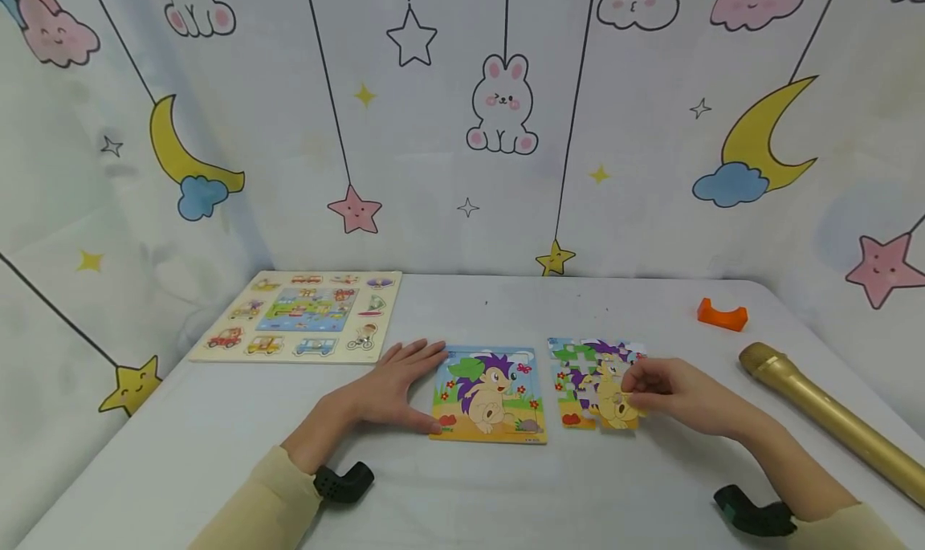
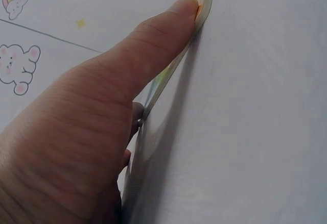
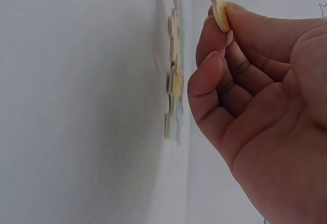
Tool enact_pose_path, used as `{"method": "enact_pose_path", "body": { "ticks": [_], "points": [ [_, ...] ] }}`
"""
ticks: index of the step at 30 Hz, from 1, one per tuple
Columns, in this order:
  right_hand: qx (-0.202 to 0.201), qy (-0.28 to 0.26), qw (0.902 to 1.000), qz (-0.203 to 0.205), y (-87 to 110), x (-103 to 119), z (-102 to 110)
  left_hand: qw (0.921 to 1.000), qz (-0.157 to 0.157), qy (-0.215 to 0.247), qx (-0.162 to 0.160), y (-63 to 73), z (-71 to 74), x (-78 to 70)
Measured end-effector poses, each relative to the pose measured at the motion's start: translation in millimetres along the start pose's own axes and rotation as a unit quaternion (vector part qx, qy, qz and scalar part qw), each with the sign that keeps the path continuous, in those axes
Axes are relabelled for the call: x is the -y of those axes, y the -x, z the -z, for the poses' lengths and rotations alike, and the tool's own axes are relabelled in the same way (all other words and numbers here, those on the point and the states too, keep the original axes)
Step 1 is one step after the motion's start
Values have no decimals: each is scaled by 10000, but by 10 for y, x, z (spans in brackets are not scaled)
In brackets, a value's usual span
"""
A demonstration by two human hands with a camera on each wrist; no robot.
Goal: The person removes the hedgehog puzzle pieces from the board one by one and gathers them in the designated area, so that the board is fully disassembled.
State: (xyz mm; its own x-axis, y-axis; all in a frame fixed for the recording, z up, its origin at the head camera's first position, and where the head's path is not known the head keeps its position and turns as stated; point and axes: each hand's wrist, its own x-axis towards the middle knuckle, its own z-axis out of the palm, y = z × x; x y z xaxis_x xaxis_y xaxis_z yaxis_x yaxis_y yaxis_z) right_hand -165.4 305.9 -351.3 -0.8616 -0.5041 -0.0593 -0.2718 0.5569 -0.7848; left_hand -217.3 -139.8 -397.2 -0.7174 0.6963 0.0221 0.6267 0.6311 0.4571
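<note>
My left hand [image 1: 390, 387] rests at the left side of a square hedgehog picture board [image 1: 466, 435]. Its fingers are straight and spread, the thumb touching the lower left corner; in the left wrist view the thumb [image 2: 148, 43] lies on the board's edge. To the right, my right hand [image 1: 682, 393] pinches a small jigsaw piece [image 3: 218, 15] between thumb and fingertips, above the table. Beside that hand lies a partly joined hedgehog jigsaw [image 1: 578, 409], with gaps among its pieces and its right part hidden by the fingers.
A larger cream puzzle board [image 1: 289, 357] with vehicle pictures lies at the back left. An orange curved block [image 1: 723, 317] sits at the back right, near a gold microphone [image 1: 831, 409]. A patterned cloth wall [image 1: 433, 148] stands behind the white table [image 1: 491, 502].
</note>
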Motion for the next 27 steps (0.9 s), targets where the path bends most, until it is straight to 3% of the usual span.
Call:
{"method": "enact_pose_path", "body": {
  "ticks": [6,15,27],
  "points": [
    [43,171,9998,-27,27,-71,-22,10000,-3,18,0,-4,-5,-1],
    [-293,1231,9920,-31,40,-63,-37,9999,73,-19,78,-2,7,0],
    [101,1708,9849,-267,56,-1,-63,10000,13,45,33,-6,6,8]
  ]
}}
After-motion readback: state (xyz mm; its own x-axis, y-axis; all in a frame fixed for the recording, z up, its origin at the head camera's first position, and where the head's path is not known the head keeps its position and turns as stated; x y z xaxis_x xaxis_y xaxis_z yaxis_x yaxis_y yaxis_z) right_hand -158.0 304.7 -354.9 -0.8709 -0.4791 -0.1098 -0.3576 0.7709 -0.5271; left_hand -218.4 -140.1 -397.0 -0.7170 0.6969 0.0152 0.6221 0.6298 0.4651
